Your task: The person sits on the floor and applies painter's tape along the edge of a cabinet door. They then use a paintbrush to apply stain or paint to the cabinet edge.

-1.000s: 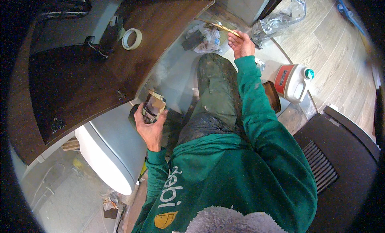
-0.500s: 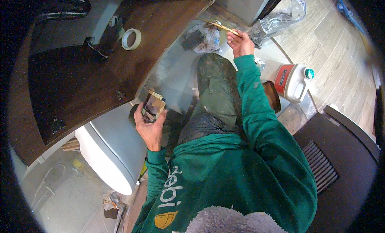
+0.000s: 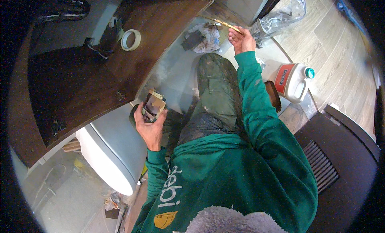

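My right hand pinches a slim yellow-handled brush, whose far end points left toward the corner by the wall. Its tip is too fine to make out against the floor there. Lower on the left, my left hand is wrapped around a small open carton, stained brown inside and torn at its edges. The carton hangs above my bent knee, close to the edge of the dark wooden panel. Beneath the brush lie a crumpled, stained plastic bag and a dark grey block.
A roll of masking tape rests on the wooden panel. To the right stand a white jug with a green cap, a brown tray and a clear plastic wrapping. A white toilet is at left, a dark vented panel at right.
My right hand has shifted very slightly to the right with the brush. My left hand and the carton stay in place.
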`<state>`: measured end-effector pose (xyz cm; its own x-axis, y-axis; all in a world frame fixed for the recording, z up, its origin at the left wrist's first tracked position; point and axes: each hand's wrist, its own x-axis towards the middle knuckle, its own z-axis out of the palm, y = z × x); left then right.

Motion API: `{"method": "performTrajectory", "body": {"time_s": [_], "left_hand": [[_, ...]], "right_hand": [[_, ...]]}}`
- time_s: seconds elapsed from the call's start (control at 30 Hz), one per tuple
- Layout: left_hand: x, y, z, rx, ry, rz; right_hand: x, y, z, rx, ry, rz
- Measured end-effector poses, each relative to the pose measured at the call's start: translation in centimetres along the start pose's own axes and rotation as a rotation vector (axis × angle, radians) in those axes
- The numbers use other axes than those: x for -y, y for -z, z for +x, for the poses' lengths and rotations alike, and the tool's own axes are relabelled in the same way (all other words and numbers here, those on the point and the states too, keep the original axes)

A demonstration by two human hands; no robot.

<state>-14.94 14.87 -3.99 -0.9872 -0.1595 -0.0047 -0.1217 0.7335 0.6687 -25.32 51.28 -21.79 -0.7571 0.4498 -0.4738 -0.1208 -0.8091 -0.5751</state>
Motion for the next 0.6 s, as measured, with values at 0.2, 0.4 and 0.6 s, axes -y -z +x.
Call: {"method": "performTrajectory", "body": {"time_s": [0.2, 0.4, 0.6], "left_hand": [[0.2, -0.1, 0.2, 0.003, -0.007, 0.022], [-0.3, -0.3, 0.4, 0.015, -0.007, 0.019], [-0.1, -0.8, 0.8, 0.012, -0.062, -0.001]], "right_hand": [[1.0, 0.8, 1.2, -0.009, 0.028, 0.032], [1.7, 1.1, 2.7, -0.031, 0.068, 0.117], [3.5, 2.7, -3.6, -0.042, 0.051, 0.219]]}}
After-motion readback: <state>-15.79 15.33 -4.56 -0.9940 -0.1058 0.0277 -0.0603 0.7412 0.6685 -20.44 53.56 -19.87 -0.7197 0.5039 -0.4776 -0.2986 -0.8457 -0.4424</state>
